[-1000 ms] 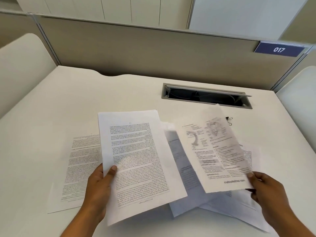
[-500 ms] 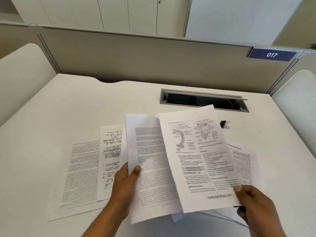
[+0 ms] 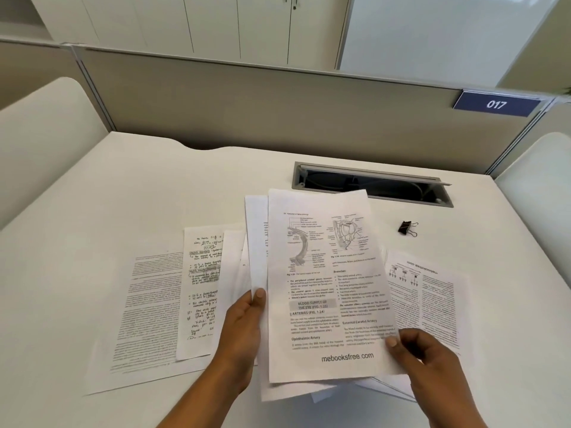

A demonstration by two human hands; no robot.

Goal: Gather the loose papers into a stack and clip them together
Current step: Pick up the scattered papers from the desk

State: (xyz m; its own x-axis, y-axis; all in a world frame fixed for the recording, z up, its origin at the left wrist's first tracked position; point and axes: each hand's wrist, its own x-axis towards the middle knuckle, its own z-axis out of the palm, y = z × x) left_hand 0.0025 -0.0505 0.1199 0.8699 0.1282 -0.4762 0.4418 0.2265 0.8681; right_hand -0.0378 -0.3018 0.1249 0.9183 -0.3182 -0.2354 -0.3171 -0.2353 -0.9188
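White table [image 3: 154,193] carries the job half done: left hand [image 3: 244,335] and right hand [image 3: 426,359] each pinch the gathered sheets [image 3: 327,288]; other pages [image 3: 154,304] lie loose, binder clip [image 3: 407,228] untouched beyond.

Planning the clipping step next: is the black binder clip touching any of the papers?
Apart. The head view shows the binder clip alone on the desk, bare surface between it and the held anatomy sheet.
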